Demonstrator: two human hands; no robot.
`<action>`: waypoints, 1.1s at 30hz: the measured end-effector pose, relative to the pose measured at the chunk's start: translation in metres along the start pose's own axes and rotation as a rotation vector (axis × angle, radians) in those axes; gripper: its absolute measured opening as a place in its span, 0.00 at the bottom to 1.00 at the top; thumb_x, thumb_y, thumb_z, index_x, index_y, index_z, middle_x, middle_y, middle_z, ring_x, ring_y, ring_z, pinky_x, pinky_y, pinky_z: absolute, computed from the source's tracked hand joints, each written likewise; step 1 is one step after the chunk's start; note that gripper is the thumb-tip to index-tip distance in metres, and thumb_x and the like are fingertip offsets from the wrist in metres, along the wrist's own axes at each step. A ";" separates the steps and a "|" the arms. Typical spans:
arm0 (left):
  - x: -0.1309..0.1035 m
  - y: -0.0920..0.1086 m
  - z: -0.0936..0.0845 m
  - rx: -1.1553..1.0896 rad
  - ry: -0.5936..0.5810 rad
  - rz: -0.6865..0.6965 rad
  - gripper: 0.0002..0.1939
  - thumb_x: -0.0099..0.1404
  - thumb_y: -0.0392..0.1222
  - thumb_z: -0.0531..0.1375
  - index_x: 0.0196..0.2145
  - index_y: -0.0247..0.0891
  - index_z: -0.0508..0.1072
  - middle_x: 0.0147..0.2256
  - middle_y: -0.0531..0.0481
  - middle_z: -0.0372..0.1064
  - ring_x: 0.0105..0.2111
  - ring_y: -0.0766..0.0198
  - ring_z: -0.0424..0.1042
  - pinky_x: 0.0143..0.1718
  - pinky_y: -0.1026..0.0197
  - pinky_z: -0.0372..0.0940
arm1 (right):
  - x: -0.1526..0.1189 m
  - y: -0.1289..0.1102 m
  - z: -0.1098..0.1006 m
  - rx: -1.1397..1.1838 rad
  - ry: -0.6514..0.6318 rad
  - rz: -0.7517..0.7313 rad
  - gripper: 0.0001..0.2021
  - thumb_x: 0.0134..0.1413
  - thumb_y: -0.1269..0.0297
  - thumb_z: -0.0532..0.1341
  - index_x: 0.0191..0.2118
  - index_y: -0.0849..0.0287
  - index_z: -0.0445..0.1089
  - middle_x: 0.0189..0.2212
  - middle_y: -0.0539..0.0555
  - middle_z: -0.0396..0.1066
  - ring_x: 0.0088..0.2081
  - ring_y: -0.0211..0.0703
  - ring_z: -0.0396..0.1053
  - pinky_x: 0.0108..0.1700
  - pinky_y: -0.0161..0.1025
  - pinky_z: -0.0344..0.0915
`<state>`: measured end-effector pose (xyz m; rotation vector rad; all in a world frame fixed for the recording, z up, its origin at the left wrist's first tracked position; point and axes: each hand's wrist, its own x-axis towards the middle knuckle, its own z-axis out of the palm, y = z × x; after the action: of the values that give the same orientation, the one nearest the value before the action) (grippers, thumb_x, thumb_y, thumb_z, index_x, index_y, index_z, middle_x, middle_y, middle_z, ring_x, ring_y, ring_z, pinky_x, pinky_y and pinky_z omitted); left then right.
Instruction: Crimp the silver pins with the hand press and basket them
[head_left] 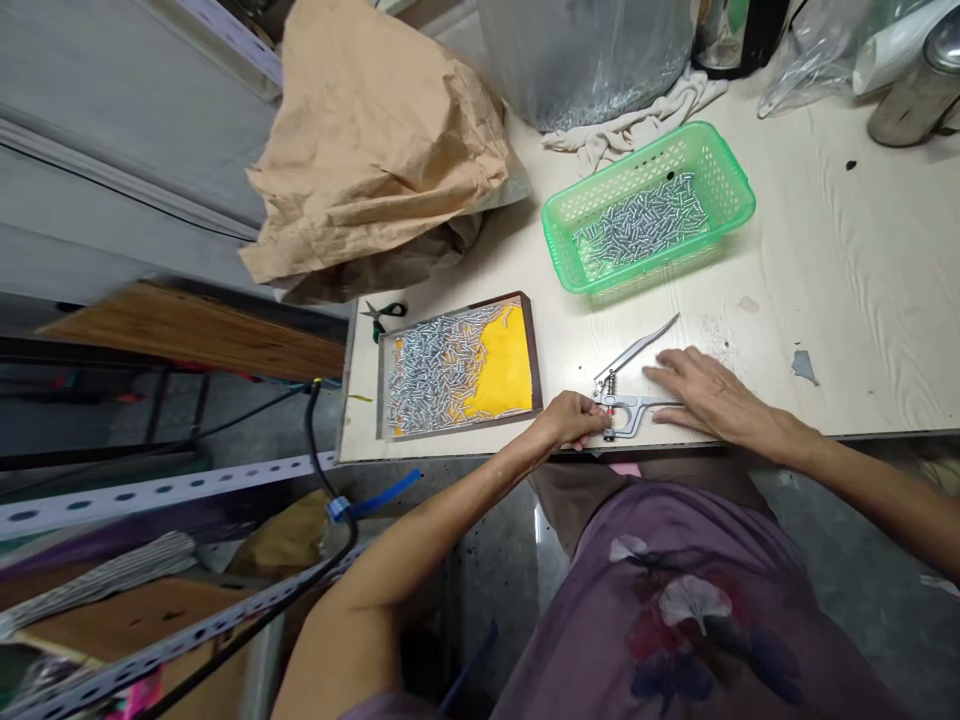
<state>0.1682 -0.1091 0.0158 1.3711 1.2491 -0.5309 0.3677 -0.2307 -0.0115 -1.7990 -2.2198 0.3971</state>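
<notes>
A silver hand-press tool [636, 408] lies at the table's front edge, its long upper handle raised toward the back right. My left hand [574, 418] has its fingers pinched together at the tool's jaw, by a small red part; whatever is between the fingertips is too small to make out. My right hand [697, 395] is at the tool's lower handle with thumb and fingers apart, not closed round it. Left of my hands, a tray [535, 360] with a yellow base holds a heap of small metal pieces. Behind the tool, a green basket [645, 272] holds more small metal pieces.
Green-handled scissors [391, 311] lie behind the tray's left end. Crumpled brown paper [382, 140] covers the back left. Along the back are a large plastic bag [592, 60], a cloth [637, 125] and a metal-lidded jar [911, 100]. Perforated metal bars stand left of the table.
</notes>
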 end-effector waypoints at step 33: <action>0.026 0.019 0.032 1.024 0.422 0.902 0.37 0.61 0.44 0.65 0.61 0.32 0.53 0.52 0.37 0.65 0.50 0.49 0.65 0.52 0.47 0.64 | -0.004 0.020 -0.015 -0.126 -0.069 -0.012 0.32 0.45 0.56 0.72 0.53 0.66 0.64 0.46 0.65 0.68 0.45 0.58 0.63 0.45 0.47 0.62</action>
<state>0.2039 -0.1246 -0.0064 2.7995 0.4734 -0.2078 0.3924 -0.2298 -0.0049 -1.8596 -2.3502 0.3288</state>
